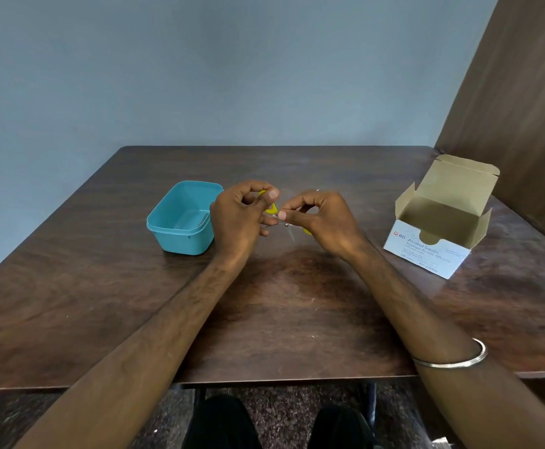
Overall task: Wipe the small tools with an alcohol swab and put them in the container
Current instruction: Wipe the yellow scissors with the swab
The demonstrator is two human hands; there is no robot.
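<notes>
1. Dark wood-grain table is sitting against a blue-grey wall, with a brown panel rising at the far right; my two forearms are reaching across it from the near edge.
2. My left hand is hovering over the middle of the table, fingers curled and gripping a yellow handle of the small scissors.
3. My right hand is meeting it just beside, thumb and forefinger pinching together close to the scissors' pivot; something pale is showing between the fingertips, but I cannot tell whether it is a swab.
4. Scissors are being held between both hands above the table; a silver pivot screw and a thin blade are poking out below my fingers, and a second bit of yellow is peeking out under my right palm.
5. Teal container is standing lidless just left of my left hand, partly behind it, nothing visible inside.
6. Alcohol swab box is resting well to the right, white with blue print, its cardboard flaps standing open.
7. Metal bangle is circling my right forearm.
</notes>
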